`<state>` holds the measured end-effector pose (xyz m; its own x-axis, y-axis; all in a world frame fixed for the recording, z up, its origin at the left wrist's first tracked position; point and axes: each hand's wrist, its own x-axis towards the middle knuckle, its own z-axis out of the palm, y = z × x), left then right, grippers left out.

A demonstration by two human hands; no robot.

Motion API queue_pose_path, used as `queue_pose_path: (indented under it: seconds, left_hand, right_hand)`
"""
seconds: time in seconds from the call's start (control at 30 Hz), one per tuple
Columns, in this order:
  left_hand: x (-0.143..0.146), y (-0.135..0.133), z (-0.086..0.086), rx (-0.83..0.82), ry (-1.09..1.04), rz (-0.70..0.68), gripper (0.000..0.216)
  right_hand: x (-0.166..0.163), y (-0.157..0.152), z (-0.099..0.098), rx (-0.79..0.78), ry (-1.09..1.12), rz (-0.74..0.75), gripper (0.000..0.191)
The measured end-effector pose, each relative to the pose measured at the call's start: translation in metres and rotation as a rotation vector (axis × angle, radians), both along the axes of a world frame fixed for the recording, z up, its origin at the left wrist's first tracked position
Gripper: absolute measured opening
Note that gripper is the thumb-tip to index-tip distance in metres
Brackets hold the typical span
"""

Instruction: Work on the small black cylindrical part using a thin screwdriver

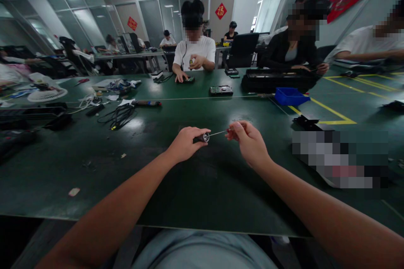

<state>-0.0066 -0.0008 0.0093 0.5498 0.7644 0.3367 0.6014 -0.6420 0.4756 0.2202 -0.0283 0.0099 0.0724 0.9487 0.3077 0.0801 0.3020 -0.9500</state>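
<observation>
My left hand [186,143] is closed round the dark handle of a small screwdriver [205,137], held just above the green table [176,185]. The thin metal shaft [217,133] runs right from the handle's silver collar. My right hand [248,141] pinches the far end of that shaft between thumb and fingertips. Both hands hover over the middle of the table, about a hand's width apart.
A blue tray [290,96] and a long black device [277,80] lie at the far right. A black cable bundle [118,116], another screwdriver [147,103] and a white fan [47,93] lie at the left. A hard drive [221,90] sits mid-table. Other people work opposite.
</observation>
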Motion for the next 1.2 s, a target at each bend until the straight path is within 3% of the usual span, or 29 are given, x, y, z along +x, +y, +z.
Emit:
queue_pose_path:
  seconds: [0.1,0.27,0.4,0.73,1.0,1.2]
  left_hand:
    - [0.000,0.000,-0.001,0.036,0.051,-0.014,0.042]
    - [0.000,-0.001,-0.002,0.041,0.141,-0.022,0.040]
    - [0.001,0.000,-0.002,0.038,0.171,-0.016,0.040]
    - [0.002,0.003,-0.006,-0.001,0.167,0.016,0.042]
    - [0.000,0.003,-0.009,-0.072,0.091,0.070,0.039]
    - [0.002,0.001,-0.006,-0.192,-0.155,0.152,0.037]
  right_hand:
    - [0.000,-0.005,0.004,0.050,-0.172,-0.035,0.026]
    - [0.001,-0.014,0.015,0.180,-0.507,0.028,0.020]
    - [0.001,-0.016,0.021,0.260,-0.643,-0.001,0.016]
    - [0.002,-0.014,0.018,0.224,-0.541,-0.097,0.021]
    - [0.002,-0.015,0.019,0.231,-0.556,-0.058,0.020]
    - [0.002,-0.014,0.017,0.225,-0.519,-0.084,0.023]
